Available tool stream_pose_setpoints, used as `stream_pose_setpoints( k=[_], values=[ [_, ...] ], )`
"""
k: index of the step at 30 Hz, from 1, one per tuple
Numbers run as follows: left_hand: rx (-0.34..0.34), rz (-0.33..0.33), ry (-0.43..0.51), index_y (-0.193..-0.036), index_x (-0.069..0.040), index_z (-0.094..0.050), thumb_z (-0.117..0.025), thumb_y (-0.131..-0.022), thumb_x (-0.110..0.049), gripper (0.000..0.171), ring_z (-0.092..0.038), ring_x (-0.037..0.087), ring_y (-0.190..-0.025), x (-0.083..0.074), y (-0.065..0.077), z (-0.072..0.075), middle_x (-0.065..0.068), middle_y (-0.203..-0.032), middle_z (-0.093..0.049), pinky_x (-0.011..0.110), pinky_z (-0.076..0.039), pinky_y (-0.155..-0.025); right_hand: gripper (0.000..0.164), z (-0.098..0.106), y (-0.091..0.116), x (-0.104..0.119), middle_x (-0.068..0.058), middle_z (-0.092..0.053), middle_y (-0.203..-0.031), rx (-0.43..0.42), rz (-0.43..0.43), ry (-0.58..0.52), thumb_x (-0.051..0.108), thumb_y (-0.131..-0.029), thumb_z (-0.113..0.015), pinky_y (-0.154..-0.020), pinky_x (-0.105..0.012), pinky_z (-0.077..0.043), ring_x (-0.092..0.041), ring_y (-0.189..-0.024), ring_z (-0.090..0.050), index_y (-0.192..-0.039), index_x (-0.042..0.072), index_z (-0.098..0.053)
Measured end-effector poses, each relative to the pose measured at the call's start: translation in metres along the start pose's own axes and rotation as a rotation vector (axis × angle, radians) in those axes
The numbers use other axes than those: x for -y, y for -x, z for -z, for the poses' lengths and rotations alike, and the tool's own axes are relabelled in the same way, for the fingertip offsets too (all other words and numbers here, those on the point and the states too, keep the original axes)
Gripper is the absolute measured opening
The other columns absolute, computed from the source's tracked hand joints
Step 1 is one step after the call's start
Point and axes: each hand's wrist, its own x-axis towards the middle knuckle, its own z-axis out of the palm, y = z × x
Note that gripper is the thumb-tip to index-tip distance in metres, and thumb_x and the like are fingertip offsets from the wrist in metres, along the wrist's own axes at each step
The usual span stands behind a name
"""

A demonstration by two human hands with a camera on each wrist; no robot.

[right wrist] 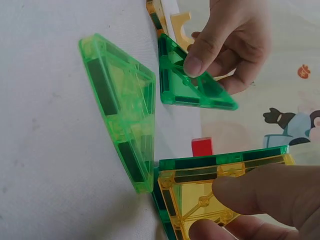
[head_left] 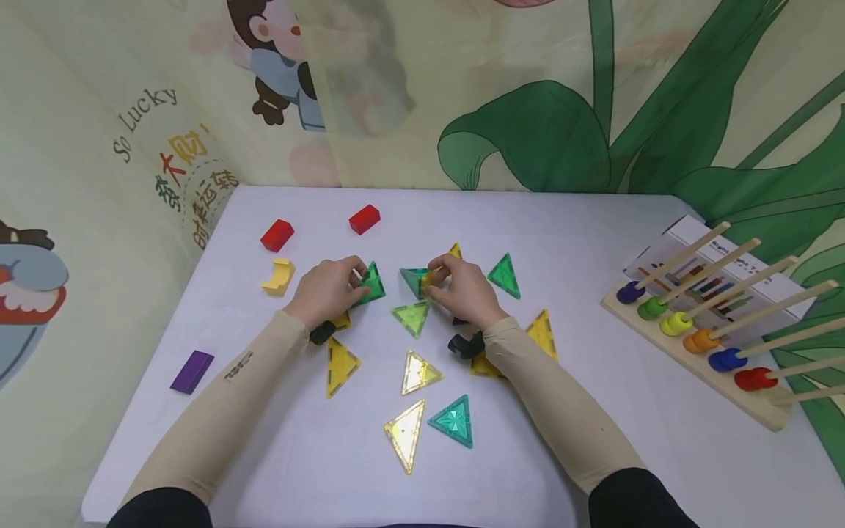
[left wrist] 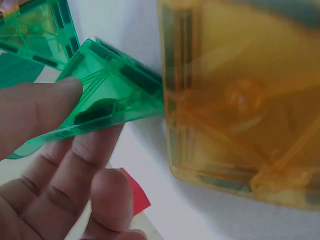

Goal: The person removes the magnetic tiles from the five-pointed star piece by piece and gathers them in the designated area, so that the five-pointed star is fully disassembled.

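My left hand (head_left: 328,293) pinches a translucent green triangular magnetic tile (head_left: 373,283) by thumb and fingers, holding it tilted at the table. In the left wrist view its corner meets the edge of an orange-yellow tile (left wrist: 240,140) in the foreground. Across from it, my right hand (head_left: 466,293) pinches a yellow magnetic tile (right wrist: 197,195), which lies against a green tile (right wrist: 192,161) behind it. Between the hands a light green triangle (head_left: 411,317) rests on the table. Just beyond the right hand, another yellow tile (head_left: 455,251) shows partly.
More yellow triangles (head_left: 342,367) and a teal one (head_left: 454,421) lie nearer me; a green triangle (head_left: 505,276) is right of the hands. Red blocks (head_left: 277,235), a yellow arch block (head_left: 279,277) and a purple block (head_left: 192,372) sit left. A wooden peg rack (head_left: 700,352) stands right.
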Motion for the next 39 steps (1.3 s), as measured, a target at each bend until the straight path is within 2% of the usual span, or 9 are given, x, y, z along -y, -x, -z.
stream_pose_setpoints(
  k=[6, 9, 12, 15, 18, 20, 25, 32, 39],
  values=[
    [0.031, 0.058, -0.012, -0.132, -0.009, -0.062, -0.072, -0.097, -0.03, 0.041, -0.064, 0.024, -0.081, 0.006, -0.009, -0.001, 0.011, -0.103, -0.074, 0.032, -0.053, -0.069, 0.036, 0.001, -0.001, -0.002, -0.004, -0.074, -0.113, -0.01, 0.015, 0.021, 0.027, -0.094, -0.075, -0.071, -0.031, -0.044, -0.022, -0.086, -0.059, -0.127, 0.015, -0.068],
    [0.005, 0.035, -0.031, -0.131, -0.009, -0.063, -0.075, -0.095, -0.027, 0.042, -0.063, 0.025, -0.089, 0.003, -0.012, -0.005, 0.01, -0.106, -0.072, 0.036, -0.056, -0.075, 0.033, 0.003, -0.001, -0.005, -0.003, -0.073, -0.115, -0.015, 0.018, 0.019, 0.027, -0.094, -0.076, -0.072, -0.032, -0.044, -0.022, -0.088, -0.059, -0.125, 0.016, -0.071],
    [-0.023, -0.058, -0.027, -0.131, -0.01, -0.066, -0.078, -0.092, -0.026, 0.043, -0.062, 0.026, -0.106, -0.008, -0.016, -0.01, 0.009, -0.118, -0.071, 0.042, -0.058, -0.09, 0.031, 0.004, -0.001, -0.008, -0.002, -0.072, -0.12, -0.012, 0.023, 0.015, 0.025, -0.094, -0.076, -0.075, -0.034, -0.047, -0.022, -0.089, -0.059, -0.124, 0.017, -0.073],
    [-0.02, -0.201, -0.01, -0.133, -0.013, -0.067, -0.08, -0.091, -0.025, 0.046, -0.06, 0.027, -0.117, -0.022, -0.022, -0.014, 0.007, -0.129, -0.071, 0.045, -0.055, -0.101, 0.03, 0.005, -0.003, -0.01, 0.0, -0.071, -0.127, 0.015, 0.05, 0.027, 0.02, -0.094, -0.076, -0.079, -0.035, -0.049, -0.022, -0.089, -0.059, -0.124, 0.019, -0.074],
    [0.006, -0.317, -0.014, -0.131, -0.015, -0.071, -0.081, -0.09, -0.023, 0.043, -0.06, 0.026, -0.115, -0.033, -0.028, -0.018, 0.004, -0.128, -0.073, 0.044, -0.054, -0.1, 0.029, 0.003, -0.005, -0.012, 0.001, -0.071, -0.129, 0.049, 0.081, 0.048, 0.017, -0.093, -0.077, -0.08, -0.034, -0.049, -0.021, -0.09, -0.059, -0.122, 0.021, -0.075],
    [0.022, -0.358, -0.026, -0.125, -0.015, -0.074, -0.081, -0.09, -0.021, 0.036, -0.061, 0.025, -0.11, -0.037, -0.032, -0.022, 0.003, -0.122, -0.076, 0.042, -0.054, -0.097, 0.026, 0.001, -0.006, -0.012, 0.001, -0.072, -0.128, 0.064, 0.091, 0.055, 0.017, -0.093, -0.078, -0.077, -0.033, -0.049, -0.02, -0.09, -0.059, -0.119, 0.021, -0.076],
    [0.05, -0.349, -0.079, -0.111, -0.016, -0.08, -0.08, -0.091, -0.023, 0.02, -0.062, 0.021, -0.1, -0.035, -0.038, -0.027, -0.001, -0.106, -0.078, 0.039, -0.054, -0.089, 0.02, 0.0, -0.005, -0.013, 0.001, -0.075, -0.119, 0.066, 0.111, 0.07, 0.021, -0.094, -0.079, -0.072, -0.029, -0.047, -0.019, -0.084, -0.058, -0.113, 0.021, -0.079],
    [0.062, -0.328, -0.098, -0.111, -0.016, -0.08, -0.08, -0.092, -0.029, 0.023, -0.06, 0.019, -0.094, -0.028, -0.039, -0.023, -0.002, -0.097, -0.076, 0.037, -0.053, -0.087, 0.011, 0.01, -0.005, -0.012, 0.0, -0.078, -0.106, 0.048, 0.134, 0.07, 0.024, -0.094, -0.078, -0.071, -0.029, -0.047, -0.018, -0.082, -0.059, -0.103, 0.018, -0.081],
    [0.055, -0.334, -0.077, -0.112, -0.016, -0.08, -0.08, -0.092, -0.031, 0.025, -0.06, 0.019, -0.092, -0.03, -0.041, -0.018, -0.002, -0.098, -0.077, 0.037, -0.054, -0.086, 0.014, 0.015, -0.008, -0.014, -0.002, -0.077, -0.107, 0.074, 0.139, 0.062, 0.024, -0.097, -0.075, -0.072, -0.03, -0.05, -0.019, -0.083, -0.061, -0.107, 0.017, -0.08]
  ],
)
